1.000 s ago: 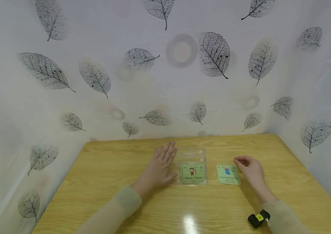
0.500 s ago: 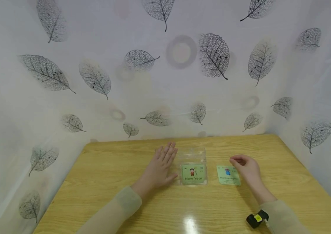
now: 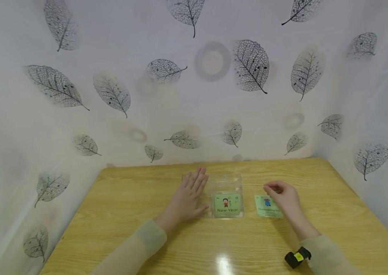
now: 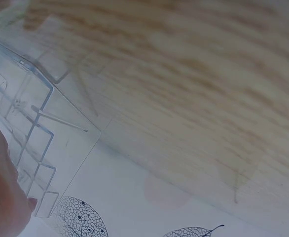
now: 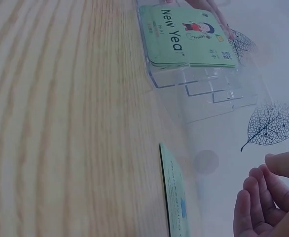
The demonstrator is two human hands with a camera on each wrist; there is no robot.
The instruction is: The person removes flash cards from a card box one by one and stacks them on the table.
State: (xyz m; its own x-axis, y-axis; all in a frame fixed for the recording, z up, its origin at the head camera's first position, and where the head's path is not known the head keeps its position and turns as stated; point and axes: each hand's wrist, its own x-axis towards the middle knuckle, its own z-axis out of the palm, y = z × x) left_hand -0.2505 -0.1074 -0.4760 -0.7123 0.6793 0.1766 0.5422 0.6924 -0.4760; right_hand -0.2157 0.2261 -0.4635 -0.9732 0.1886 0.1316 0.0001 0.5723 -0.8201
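Fingertips above a pale-green, round-cornered square card, right of the clear holder

The person's right hand is loosely bent, with the thumb tip close to the index fingertip. That gap is narrow, and the right wrist view shows nothing between them. Under this hand, and apart from it, lies the pale-green, round-cornered square card printed "Thanksgiving Day". It lies flat just beside the holder, on its right; the hand covers part of its far right side in the head view.

The holder itself is a transparent plastic stand with stepped tiers. Its section nearest the person bears a stack of green cards, the top one reading "New Year" above a small figure in red.

To the holder's left, the left hand has its fingers stretched out, the thumb pointing at the holder's near left corner. Whether its palm presses on the plastic, I cannot tell.

Near the right cuff, closer to the person than the holder, sits a black device with a yellow label. Beneath the holder runs a yellowish wood-grain table; behind it hangs a white backdrop with black leaf prints.
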